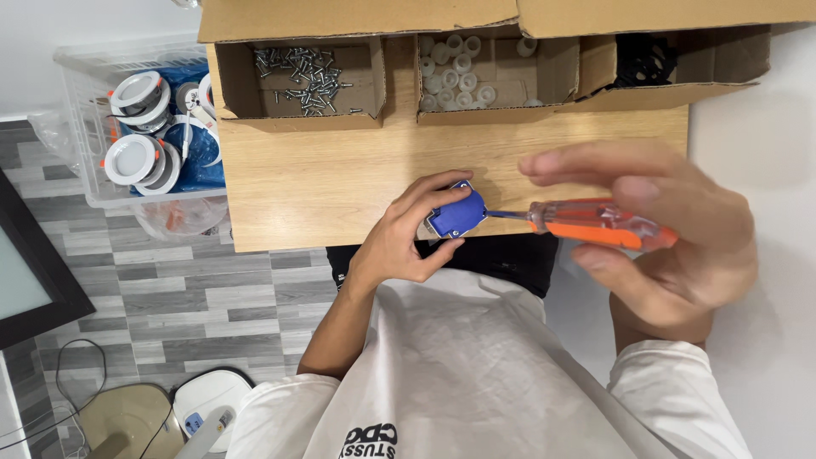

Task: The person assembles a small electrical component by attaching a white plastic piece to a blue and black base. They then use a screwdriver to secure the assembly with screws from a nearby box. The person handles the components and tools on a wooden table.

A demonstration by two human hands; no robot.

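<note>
— Wooden surface [323, 174], grey plank floor [212, 280] under it, white wall at the right. What's cut off?

— Cardboard boxes [476, 81] along the far edge run out of the top of the view. Left compartment holds loose screws [302, 78], middle one small white round caps [450, 72]; the right one has something black [644, 58], too dark to make out. Clear plastic bin [85, 127] at the left holds round white light fittings [140, 127], partly hidden by the box flap. Dark framed panel [30, 272] at the left edge is cropped.

— The blue piece?

— Small blue part [456, 212] at the near edge of the surface, just over the lip. Its lower side is hidden by the left hand [406, 238], and a grey bit shows beneath it; can't tell what that is.

— Left hand pose?

— Forearm comes up from the white shirt [476, 374], wrist bent, fingers [442, 183] curled over the top of the blue part and thumb pinching from below. Closed on it.

— Right hand?

— Right hand [671, 238] sits close to the camera, blurred, big. Fingers [595, 161] extended over the orange-handled screwdriver [599, 225], thumb under the handle, so it grips the tool loosely. Shaft lies level, tip touching the right side of the blue part. Exact contact point is too small to see.
</note>
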